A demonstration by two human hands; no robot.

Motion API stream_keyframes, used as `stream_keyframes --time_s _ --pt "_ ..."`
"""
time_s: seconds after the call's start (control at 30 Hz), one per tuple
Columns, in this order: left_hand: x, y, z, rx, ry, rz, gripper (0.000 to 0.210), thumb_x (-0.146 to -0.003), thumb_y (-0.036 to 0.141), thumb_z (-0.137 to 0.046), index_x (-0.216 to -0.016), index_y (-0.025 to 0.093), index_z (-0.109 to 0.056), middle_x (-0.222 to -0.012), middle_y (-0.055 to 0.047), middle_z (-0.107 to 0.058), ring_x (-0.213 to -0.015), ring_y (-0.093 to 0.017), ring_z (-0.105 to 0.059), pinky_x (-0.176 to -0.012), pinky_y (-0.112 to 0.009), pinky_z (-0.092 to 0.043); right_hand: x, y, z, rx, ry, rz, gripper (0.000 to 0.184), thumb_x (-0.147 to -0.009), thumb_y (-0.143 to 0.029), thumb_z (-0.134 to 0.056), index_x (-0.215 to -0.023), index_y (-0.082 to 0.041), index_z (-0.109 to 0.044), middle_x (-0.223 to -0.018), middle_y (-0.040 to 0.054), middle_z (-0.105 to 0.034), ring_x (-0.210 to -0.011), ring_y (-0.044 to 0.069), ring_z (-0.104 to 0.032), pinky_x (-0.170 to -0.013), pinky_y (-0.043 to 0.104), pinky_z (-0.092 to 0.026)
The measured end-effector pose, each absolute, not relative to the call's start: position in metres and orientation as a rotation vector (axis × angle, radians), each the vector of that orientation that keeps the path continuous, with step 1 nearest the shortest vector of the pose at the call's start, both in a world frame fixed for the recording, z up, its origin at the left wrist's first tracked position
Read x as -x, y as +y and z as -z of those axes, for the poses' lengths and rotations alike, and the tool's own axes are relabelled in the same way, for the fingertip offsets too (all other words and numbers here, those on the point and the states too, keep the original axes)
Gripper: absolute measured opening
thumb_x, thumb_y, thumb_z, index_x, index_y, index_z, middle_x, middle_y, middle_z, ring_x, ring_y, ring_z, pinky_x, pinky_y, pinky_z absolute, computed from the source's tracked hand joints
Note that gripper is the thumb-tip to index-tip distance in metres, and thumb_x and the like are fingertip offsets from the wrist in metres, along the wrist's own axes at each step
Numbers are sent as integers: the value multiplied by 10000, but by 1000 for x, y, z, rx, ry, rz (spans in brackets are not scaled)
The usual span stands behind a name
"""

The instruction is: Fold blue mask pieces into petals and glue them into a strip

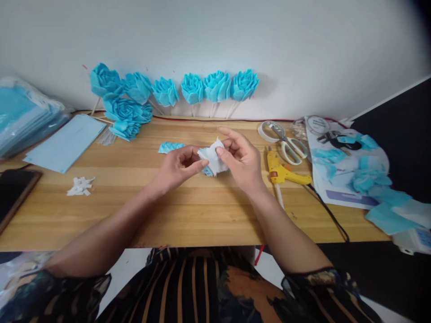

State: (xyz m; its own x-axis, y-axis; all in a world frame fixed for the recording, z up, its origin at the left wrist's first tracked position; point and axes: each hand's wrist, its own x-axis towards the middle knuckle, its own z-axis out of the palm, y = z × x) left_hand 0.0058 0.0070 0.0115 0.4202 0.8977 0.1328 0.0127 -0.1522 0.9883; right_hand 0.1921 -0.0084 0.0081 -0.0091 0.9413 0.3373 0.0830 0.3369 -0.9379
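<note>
A small piece of thin cloth (213,155), white on the side facing me and blue at its lower edge, is held above the middle of the table. My left hand (178,167) pinches its left side between thumb and fingers. On the other side, my right hand (243,158) grips the cloth with the thumb on top and the fingers partly behind. Just beyond my left hand lies a strip of folded blue petals (170,147).
Several blue cloth flowers (217,86) on sticks lean on the wall. To the right lie a yellow glue gun (281,169), scissors (292,150), a tape roll (267,131) and blue scraps (370,179). Leftward are blue sheets (67,141), white strips (80,186) and a phone (15,193).
</note>
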Motion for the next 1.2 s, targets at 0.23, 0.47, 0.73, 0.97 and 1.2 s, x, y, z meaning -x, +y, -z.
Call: stream_keyframes --time_s 0.23,0.47,0.73,0.97,1.2 --pt "-8 6 -12 -1489 869 -1020 197 -807 297 -715 -715 162 -605 -589 35 -514 -530 -77 -410 -512 -228 -344 -192 -8 -9 1017 -1380 -896 372 -855 -273 -676 -1226 -255 -656 -850 -13 -712 -723 135 -625 -652 279 -535" --pt "-8 9 -6 -1407 890 -1082 200 -792 315 -712 -713 169 -599 -532 41 -489 -483 -75 -383 -470 -227 -291 -193 -7 -6 1034 -1380 -872 329 -892 -277 -642 -1221 -274 -656 -824 -10 -668 -663 130 -583 -570 274 -495" --pt "-7 10 -1 -1389 904 -1137 191 -825 292 -684 -700 180 -591 -524 36 -490 -485 -84 -382 -472 -237 -282 -194 -5 3 1018 -1353 -904 441 -976 -456 -557 -1403 -343 -545 -828 -8 -694 -697 166 -644 -604 329 -554" --pt "-8 9 1 -1392 904 -1133 195 -830 296 -688 -704 182 -592 -531 36 -491 -498 -91 -392 -483 -240 -292 -190 -3 0 1015 -1346 -939 493 -881 -382 -691 -1349 -287 -568 -849 -4 -708 -693 154 -621 -596 299 -529" --pt "-6 11 1 -1449 934 -1156 301 -889 356 -637 -653 172 -606 -549 14 -502 -525 -100 -401 -507 -245 -319 -192 -3 -1 1045 -1336 -879 456 -887 -330 -656 -1332 -274 -576 -820 -8 -685 -651 141 -580 -569 286 -493"
